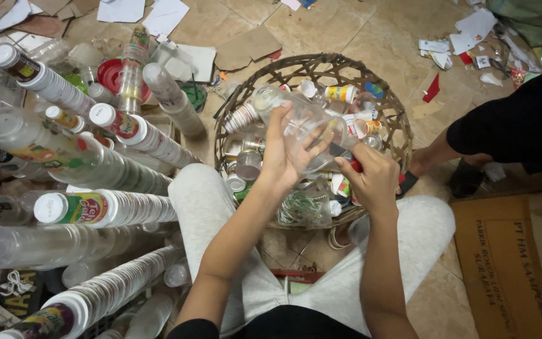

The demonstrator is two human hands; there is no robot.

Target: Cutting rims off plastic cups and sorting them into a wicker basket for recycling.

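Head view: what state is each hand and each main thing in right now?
Left hand: closed around the clear plastic bottle.
Clear plastic bottle: empty, tilted, held above the basket.
Right hand: gripping a red-handled tool, its tip at the bottle.
Red-handled tool: mostly hidden in the fist.
Woven basket: upright, heaped with cups and small bottles.
Stacked cups: nested in long rows, lying sideways.

I see a clear, empty plastic bottle held tilted above the woven basket, its cap end up and left. A red-handled blade touches its lower side.
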